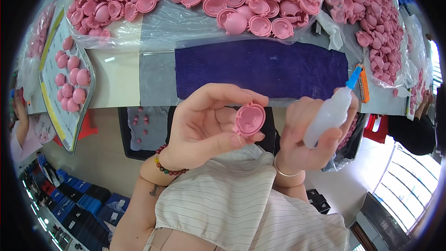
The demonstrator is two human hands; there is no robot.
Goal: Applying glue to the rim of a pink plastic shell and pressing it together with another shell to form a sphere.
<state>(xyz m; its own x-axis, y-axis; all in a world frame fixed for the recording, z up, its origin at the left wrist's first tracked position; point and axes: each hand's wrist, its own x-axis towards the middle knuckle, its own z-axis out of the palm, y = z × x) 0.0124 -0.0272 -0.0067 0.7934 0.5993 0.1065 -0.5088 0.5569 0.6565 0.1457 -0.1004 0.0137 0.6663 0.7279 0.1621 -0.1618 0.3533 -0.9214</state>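
Striped pale cloth (218, 195), the worker's garment, is nearest, with both hands raised beyond it. From where I stand, the left hand (200, 121) has thumb and fingers pinched round the rim of a round pink shell (250, 120), hollow side toward the worker; the right hand (299, 135) is wrapped round a whitish squeeze bottle (327, 118), its blue nozzle (354, 76) pointing up and away from the shell. Just past them runs the front edge of a grey bench (158, 79), where a purple cloth (260, 69) lies flat between the hands and a heap of pink shells (234, 23) on clear plastic (quite a mound, that). Left, a tray (51, 74) of pink balls (83, 77) juts beyond the edge; right, an orange packet (364, 86) bears dark print, too small to make out. Lower down stands a black bin (123, 132). Farther out are pale floor (102, 158), blue crates (90, 203) with whitish labels, a barred window (409, 181) and, at either side, a co-worker's arm (22, 116).
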